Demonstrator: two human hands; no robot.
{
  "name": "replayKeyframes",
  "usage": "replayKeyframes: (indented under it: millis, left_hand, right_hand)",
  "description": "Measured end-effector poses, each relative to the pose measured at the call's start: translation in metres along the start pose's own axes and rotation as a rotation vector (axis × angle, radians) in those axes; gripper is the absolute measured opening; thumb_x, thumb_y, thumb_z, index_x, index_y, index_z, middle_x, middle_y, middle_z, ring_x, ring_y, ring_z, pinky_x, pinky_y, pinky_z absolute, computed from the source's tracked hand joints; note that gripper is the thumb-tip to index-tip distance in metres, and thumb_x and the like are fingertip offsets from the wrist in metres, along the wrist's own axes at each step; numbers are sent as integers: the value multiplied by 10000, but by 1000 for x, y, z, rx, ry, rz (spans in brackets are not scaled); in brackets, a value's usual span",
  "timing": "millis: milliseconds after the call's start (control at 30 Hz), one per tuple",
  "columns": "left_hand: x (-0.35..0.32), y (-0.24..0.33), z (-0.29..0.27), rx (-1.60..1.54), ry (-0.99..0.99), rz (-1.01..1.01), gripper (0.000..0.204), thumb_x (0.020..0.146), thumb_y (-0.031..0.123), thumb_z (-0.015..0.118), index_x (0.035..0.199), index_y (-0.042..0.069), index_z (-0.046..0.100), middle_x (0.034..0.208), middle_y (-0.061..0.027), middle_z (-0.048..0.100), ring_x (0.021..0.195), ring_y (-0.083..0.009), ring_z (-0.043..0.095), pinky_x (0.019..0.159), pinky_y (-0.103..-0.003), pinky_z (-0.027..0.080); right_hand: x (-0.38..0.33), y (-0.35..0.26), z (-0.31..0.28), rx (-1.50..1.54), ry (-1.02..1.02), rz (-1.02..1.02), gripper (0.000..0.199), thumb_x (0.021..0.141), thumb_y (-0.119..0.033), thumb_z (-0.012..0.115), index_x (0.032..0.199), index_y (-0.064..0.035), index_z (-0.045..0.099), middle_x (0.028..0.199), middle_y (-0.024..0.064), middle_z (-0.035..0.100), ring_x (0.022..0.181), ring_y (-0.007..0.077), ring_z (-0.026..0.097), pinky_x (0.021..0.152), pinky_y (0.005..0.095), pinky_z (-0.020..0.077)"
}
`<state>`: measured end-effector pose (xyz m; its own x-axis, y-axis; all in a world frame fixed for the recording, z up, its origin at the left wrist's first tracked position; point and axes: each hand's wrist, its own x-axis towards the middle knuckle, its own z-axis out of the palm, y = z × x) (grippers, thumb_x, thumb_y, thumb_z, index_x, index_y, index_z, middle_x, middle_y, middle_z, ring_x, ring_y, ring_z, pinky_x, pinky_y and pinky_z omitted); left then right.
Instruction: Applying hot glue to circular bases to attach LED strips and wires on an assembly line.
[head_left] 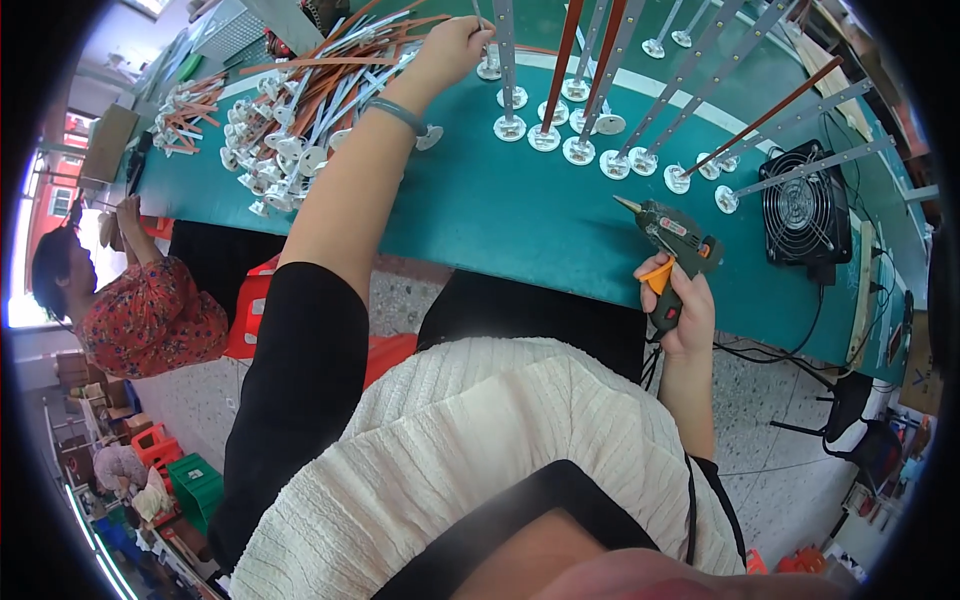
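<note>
My right hand (690, 310) is wrapped around a dark green glue gun (668, 226) with an orange trigger, its nozzle aimed left above the green table. Stretched far forward, my left hand (455, 48) is closed at the top of the view on a thin grey strip (479, 12). Below that hand stands a white round base (488, 68). To its right, several grey and brown strips (560, 62) rise from white round bases (543, 138). Left of my forearm lies a heap of loose strips with white bases (285, 135).
A black fan (803, 205) sits at the table's right, with cables (800, 340) hanging near the edge. A smaller pile of strips (190, 105) lies farther left. Another person (140, 295) in a red patterned top works at the left. Red stools and a green crate (195, 488) stand behind.
</note>
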<state>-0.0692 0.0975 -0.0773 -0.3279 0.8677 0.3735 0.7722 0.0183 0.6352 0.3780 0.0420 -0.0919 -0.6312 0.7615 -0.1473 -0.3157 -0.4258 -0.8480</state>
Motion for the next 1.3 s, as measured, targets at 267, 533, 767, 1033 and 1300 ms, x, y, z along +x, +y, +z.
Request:
replayKeyframes:
  millis: [267,533,767,1033,1300]
  left_hand:
    - [-6,-3,-20,143,-124,-79,416,994,313,533,1272,13,610,1029,-149,705,999,-242,687,842,-332,536]
    - [-99,44,-44,220,-267,-235,674,905,608,541,1267,42,597,1167,-185,654,1087,-349,627,918,-435,485]
    - [-124,68,-38,556,-182,237,320,989,330,540,916,40,653,886,-80,664,830,-238,632,788,-375,468]
    - [-104,50,-37,-218,117,-1,199,979,158,514,1094,79,656,741,-59,614,680,-180,595,653,-336,489]
    - [-85,44,-9,211,-211,-25,309,908,162,606,1217,150,614,857,-140,690,843,-336,662,758,-440,515]
  right_hand:
    - [1,-1,-2,-43,-13,8,278,972,-195,525,1148,20,533,984,215,641,612,174,566,552,250,439]
    - [-1,2,-3,-13,-12,-3,288,974,-195,525,1166,20,518,984,218,634,621,173,570,557,255,443]
    - [-2,2,-4,-22,-21,-16,286,979,-201,525,1161,19,513,987,217,629,641,168,578,573,254,446]
    - [-1,3,-2,-17,-56,-26,288,979,-206,527,1157,20,509,984,216,630,643,161,571,584,246,443]
    - [-4,4,-2,-40,-31,-44,279,978,-199,528,1155,16,512,983,210,636,639,155,568,587,248,446]
